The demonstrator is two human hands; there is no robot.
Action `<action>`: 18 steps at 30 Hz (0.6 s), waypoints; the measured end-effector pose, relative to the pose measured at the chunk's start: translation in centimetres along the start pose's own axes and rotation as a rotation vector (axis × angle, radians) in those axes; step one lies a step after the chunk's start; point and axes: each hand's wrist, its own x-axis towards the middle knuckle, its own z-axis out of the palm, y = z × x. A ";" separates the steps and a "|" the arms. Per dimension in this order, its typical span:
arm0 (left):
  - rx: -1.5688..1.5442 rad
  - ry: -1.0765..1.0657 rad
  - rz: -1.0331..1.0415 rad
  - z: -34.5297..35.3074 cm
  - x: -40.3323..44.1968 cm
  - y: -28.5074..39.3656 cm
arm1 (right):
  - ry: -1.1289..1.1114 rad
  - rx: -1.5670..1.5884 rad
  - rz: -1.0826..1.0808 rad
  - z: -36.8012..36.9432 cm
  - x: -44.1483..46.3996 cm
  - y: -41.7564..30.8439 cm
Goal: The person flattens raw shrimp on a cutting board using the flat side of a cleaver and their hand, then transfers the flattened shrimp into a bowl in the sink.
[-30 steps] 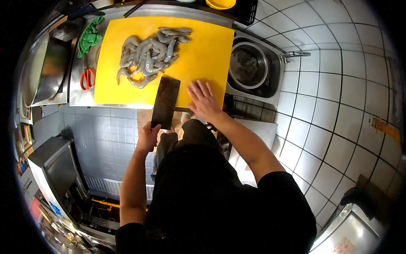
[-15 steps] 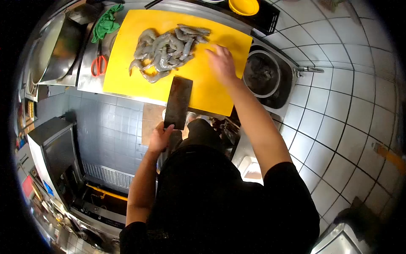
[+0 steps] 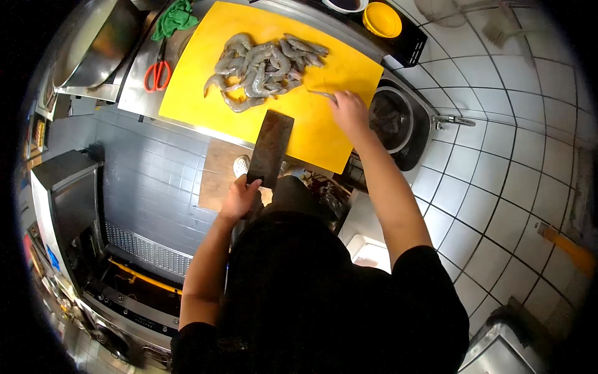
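My left hand (image 3: 240, 196) is closed around the handle of a cleaver (image 3: 271, 146). The broad dark blade points away from me, its far end over the near edge of a yellow cutting board (image 3: 333, 146). Several raw grey shrimp (image 3: 265, 68) lie heaped on the far half of the board. To the right of the heap, my right hand (image 3: 351, 113) is closed on a slim grey piece, apparently a single shrimp (image 3: 322, 94), its thin end pointing left. The fingers partly hide it.
Red-handled scissors (image 3: 157, 75) and a green cloth (image 3: 175, 19) lie left of the board. At right, a bowl with dark contents (image 3: 390, 118) sits in the sink beside a faucet (image 3: 455, 120). Yellow bowls (image 3: 382, 20) stand behind. A large metal pot (image 3: 103, 47) is far left.
My right hand has drawn back from the heap toward the board's right side, now with a slim grey shrimp in its fingers. My left hand still holds the cleaver. The view has shifted slightly.
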 end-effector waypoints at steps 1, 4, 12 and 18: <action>-0.012 -0.009 -0.002 0.0 0.3 -0.8 | -0.013 -0.028 0.075 -0.3 -1.5 0.5; -0.038 -0.022 0.005 0.0 1.3 -2.4 | -0.039 -0.076 0.232 -1.2 -5.1 0.6; 0.098 -0.040 0.053 -1.6 1.3 -0.7 | -0.391 0.118 0.229 -1.1 -7.2 -4.5; 0.134 -0.057 0.071 -1.5 1.9 -0.6 | -0.399 0.070 0.085 1.6 -6.3 -2.7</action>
